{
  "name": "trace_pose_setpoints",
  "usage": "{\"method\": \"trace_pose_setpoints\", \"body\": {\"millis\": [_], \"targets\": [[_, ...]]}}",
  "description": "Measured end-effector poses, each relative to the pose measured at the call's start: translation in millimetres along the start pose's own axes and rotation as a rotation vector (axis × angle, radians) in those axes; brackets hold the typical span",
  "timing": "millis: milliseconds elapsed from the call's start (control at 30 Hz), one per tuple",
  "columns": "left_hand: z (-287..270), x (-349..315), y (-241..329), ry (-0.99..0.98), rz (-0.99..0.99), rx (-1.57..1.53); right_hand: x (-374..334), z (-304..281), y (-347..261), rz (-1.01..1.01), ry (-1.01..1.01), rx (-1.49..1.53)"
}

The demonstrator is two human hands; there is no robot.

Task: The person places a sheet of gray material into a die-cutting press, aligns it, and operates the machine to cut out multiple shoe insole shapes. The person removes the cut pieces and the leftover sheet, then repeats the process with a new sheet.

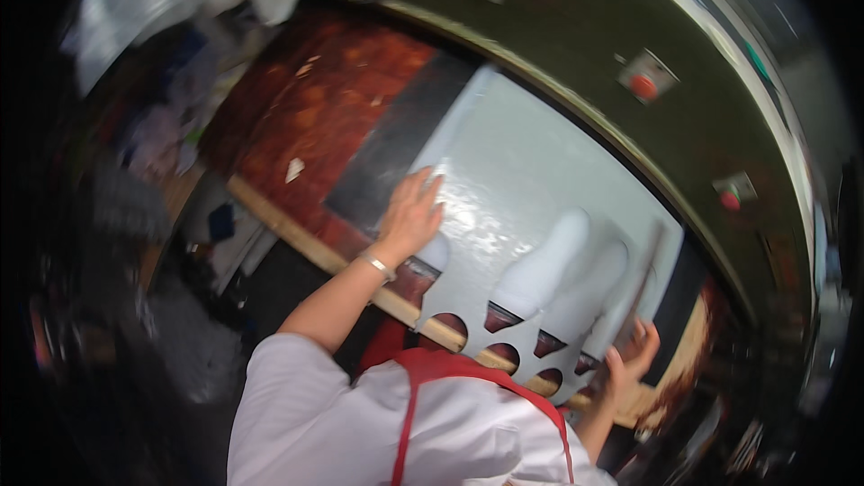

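A large grey sheet (522,144), shiny in the middle, lies on the bench with rounded cut-outs along its near edge. Several white sock-shaped pieces (544,261) lie on it, toes pointing away. My left hand (414,211) rests at the sheet's left edge, by one white piece, its fingers stretched out. At the right end, my right hand (634,355) has its thumb and fingers apart, beside the near end of a blurred, narrow, dark-edged piece (643,279). Whether that hand touches this piece is not clear.
The bench has a reddish-brown top (342,81) with small scraps and a wooden front rail (288,225). A dark green wall (558,27) with red-buttoned switches (643,85) borders its far side. White bags (189,0) hang at the upper left, above clutter.
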State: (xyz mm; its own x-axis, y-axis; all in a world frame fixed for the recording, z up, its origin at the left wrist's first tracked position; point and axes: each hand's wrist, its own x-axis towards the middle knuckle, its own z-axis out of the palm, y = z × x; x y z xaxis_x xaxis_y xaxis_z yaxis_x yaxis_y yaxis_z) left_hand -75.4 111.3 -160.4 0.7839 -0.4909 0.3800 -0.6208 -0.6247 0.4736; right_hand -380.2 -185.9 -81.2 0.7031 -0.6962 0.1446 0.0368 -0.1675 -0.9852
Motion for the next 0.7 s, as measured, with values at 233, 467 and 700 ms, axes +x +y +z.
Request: {"method": "trace_pose_setpoints", "body": {"millis": [233, 467, 700], "targets": [[-2.8, 4.4, 1.2, -0.013, -0.068, -0.05, 81.3, 219.8, -1.4, 0.052, -0.368, -0.135], [1.8, 6.2, 3.1, 0.003, -0.074, -0.053, 65.3, 305.5, 21.3, -0.327, -0.102, -0.71], [0.4, 33.5, 7.1, -0.063, -0.07, -0.072, 90.4, 301.0, 22.8, -0.285, -0.173, -0.753]]}}
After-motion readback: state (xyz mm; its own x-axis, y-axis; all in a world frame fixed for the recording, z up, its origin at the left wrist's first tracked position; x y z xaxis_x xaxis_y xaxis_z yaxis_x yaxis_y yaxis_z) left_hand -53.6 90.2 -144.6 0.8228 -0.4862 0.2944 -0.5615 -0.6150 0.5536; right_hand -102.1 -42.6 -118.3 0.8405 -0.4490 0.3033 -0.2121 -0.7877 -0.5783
